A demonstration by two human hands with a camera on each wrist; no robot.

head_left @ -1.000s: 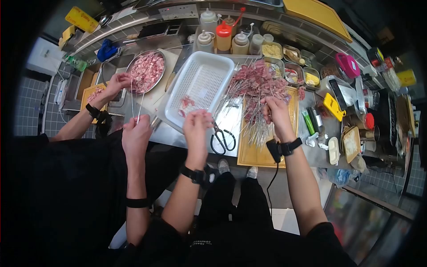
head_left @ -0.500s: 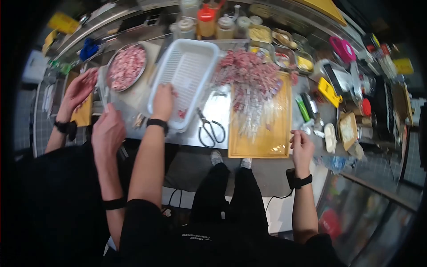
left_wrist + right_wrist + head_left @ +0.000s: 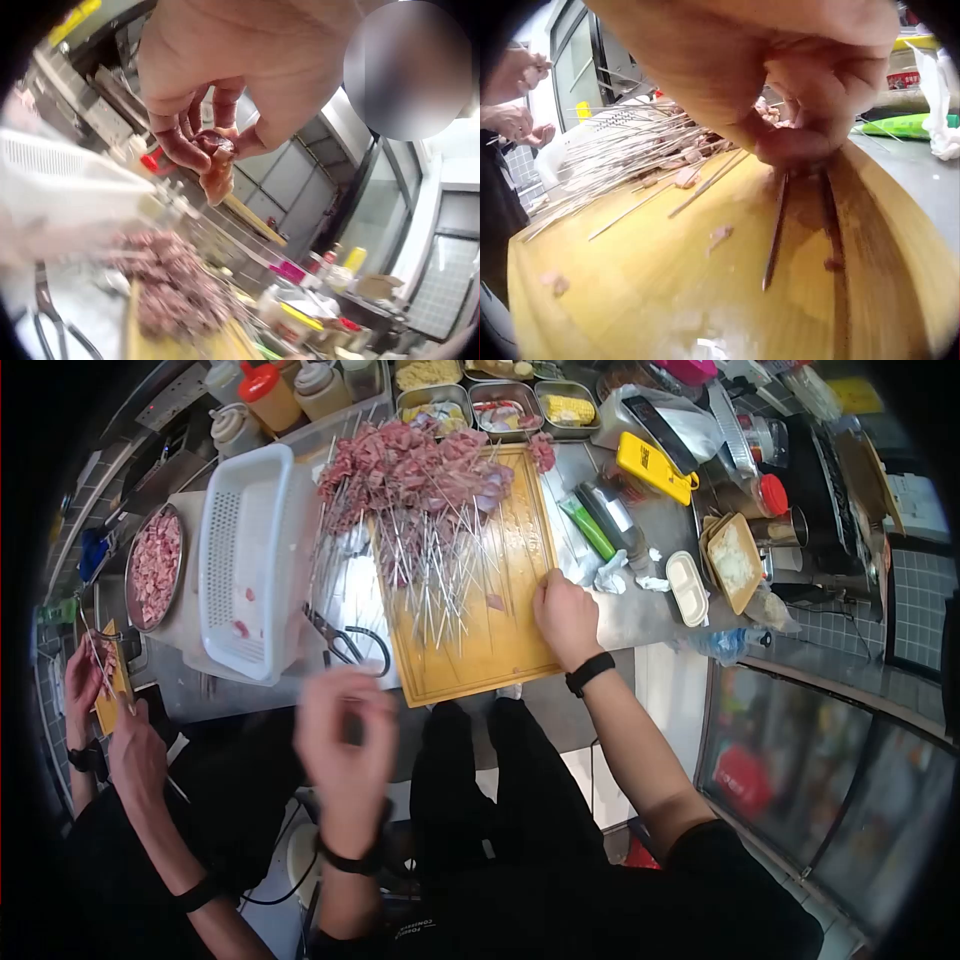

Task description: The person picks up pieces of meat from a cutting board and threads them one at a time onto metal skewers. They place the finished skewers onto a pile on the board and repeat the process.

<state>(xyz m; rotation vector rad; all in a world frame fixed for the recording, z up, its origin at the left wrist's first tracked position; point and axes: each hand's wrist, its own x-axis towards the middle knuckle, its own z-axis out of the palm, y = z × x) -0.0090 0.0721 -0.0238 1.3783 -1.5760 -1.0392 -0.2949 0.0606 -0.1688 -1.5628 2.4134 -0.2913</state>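
Note:
My left hand point(image 3: 350, 730), blurred in the head view, is raised in front of the white basket point(image 3: 212, 595). In the left wrist view its thumb and fingers pinch a small dark red piece of meat point(image 3: 217, 176) with a paler end. Low over the right edge of the yellow cutting board point(image 3: 510, 630), my right hand point(image 3: 568, 618) has its fingers curled. From under its fingertips a thin metal skewer point(image 3: 777, 232) points down across the board in the right wrist view. Many skewers threaded with meat point(image 3: 410, 480) are heaped on the board's far side.
Black-handled scissors point(image 3: 345, 645) lie between basket and board. At the left, another person's hands point(image 3: 135, 745) work near a round pan of cut meat point(image 3: 155, 570). Sauce bottles point(image 3: 270, 398) and metal food trays point(image 3: 505, 415) line the back. A green tube point(image 3: 588, 528) lies right of the board.
My left hand went into the basket and has come back out, toward me, with the meat. The right hand left the skewer heap, passed right of the board and returned to its edge. The view turned right.

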